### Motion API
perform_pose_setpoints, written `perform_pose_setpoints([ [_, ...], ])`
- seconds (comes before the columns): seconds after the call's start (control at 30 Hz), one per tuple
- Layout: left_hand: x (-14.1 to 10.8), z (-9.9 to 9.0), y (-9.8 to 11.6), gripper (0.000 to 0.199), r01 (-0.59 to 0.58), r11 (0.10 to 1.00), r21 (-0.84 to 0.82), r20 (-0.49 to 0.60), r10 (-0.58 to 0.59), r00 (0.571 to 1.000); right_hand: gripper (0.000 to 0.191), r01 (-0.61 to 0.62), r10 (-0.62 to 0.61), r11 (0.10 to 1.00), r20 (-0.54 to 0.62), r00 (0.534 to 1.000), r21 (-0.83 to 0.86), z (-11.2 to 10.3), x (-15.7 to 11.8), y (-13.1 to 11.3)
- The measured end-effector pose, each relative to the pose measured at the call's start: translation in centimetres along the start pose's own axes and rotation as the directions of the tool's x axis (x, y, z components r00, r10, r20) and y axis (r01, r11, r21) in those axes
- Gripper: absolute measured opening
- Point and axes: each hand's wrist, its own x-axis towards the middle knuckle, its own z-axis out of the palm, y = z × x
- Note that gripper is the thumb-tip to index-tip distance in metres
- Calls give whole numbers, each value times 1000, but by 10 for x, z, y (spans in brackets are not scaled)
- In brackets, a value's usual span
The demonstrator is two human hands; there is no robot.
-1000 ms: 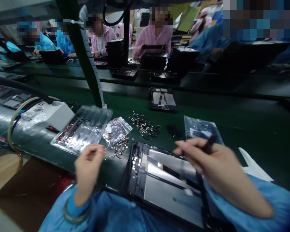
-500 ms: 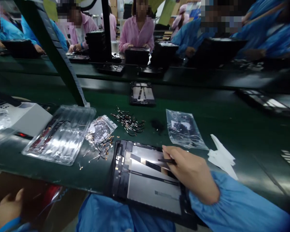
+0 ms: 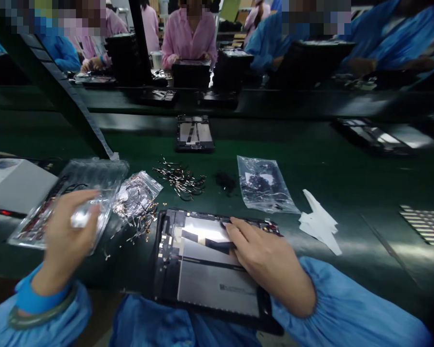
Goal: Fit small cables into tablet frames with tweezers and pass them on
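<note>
An opened tablet-like device [image 3: 217, 284] with silver panels and black strips lies at the table's front edge. My right hand [image 3: 264, 255] rests over its upper right part, fingers bent around a dark thin tool [image 3: 224, 225], of which only a little shows. My left hand [image 3: 72, 226] hovers over the clear plastic tray [image 3: 108, 168], thumb and forefinger apart, nothing visible between them. Right of the tray are a clear bag of small parts [image 3: 135, 193] and loose cables [image 3: 144, 221]. Behind the device lies a pile of thin cables [image 3: 183, 179].
Beyond the pile lies another opened device [image 3: 194, 133]. A clear bag with dark parts [image 3: 264, 180] and white paper pieces [image 3: 320, 222] lie to the right. At the left stands a white box [image 3: 18, 188]; a slanted post [image 3: 75, 106] rises behind the tray. People work across the table.
My left hand has risen from the lower left to above the tray. My right hand has flattened lower onto the device, and the tool shows less. The whole view has shifted slightly.
</note>
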Motion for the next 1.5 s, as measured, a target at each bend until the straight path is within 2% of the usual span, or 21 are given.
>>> perform_pose_setpoints([
  [0.03, 8, 12, 19, 19, -185, 979, -86, 143, 196, 970, 28, 1, -1, 1000, 6, 1000, -12, -1, 1, 0],
  [0.07, 16, 25, 37, 20, -305, 933, -192, 279, 350, 894, 27, 0, 0, 1000, 11, 1000, -22, -1, 2, -1],
  [0.1, 21, 38, 54, 22, -365, 889, -275, 402, 451, 797, 27, 0, 1, 1000, 17, 1000, -29, -1, 3, -1],
  [0.17, 29, 62, 81, 22, -403, 811, -425, 514, 583, 630, 25, -5, 6, 999, 32, 999, -32, -2, 4, -1],
  [0.2, 31, 72, 92, 21, -393, 783, -482, 538, 619, 573, 25, -10, 11, 1000, 42, 999, -28, -2, 5, -1],
  [0.23, 32, 80, 100, 21, -374, 761, -530, 545, 644, 537, 24, -12, 13, 1000, 53, 999, -21, -2, 5, -2],
  [0.3, 33, 91, 110, 22, -336, 737, -587, 555, 668, 496, 23, -17, 17, 1000, 70, 997, -3, -3, 6, -2],
  [0.47, 31, 98, 113, 25, -372, 739, -562, 587, 673, 450, 24, 14, -14, 1000, 42, 999, 21, -5, 2, 1],
  [0.63, 29, 102, 104, 32, -385, 736, -557, 571, 676, 465, 37, 9, -13, 989, 30, 999, 147, -8, -9, 14],
  [0.87, 26, 103, 104, 38, -603, 650, -463, 539, 746, 391, 38, 53, -49, 993, -40, 998, 103, -13, -22, 19],
  [1.07, 23, 104, 104, 37, -674, 619, -404, 514, 763, 392, 30, 40, -39, 998, -36, 999, 43, -9, -24, 18],
  [1.5, 24, 104, 105, 36, -674, 614, -411, 503, 769, 394, 28, 18, -15, 999, -63, 998, 46, -6, -25, 17],
])
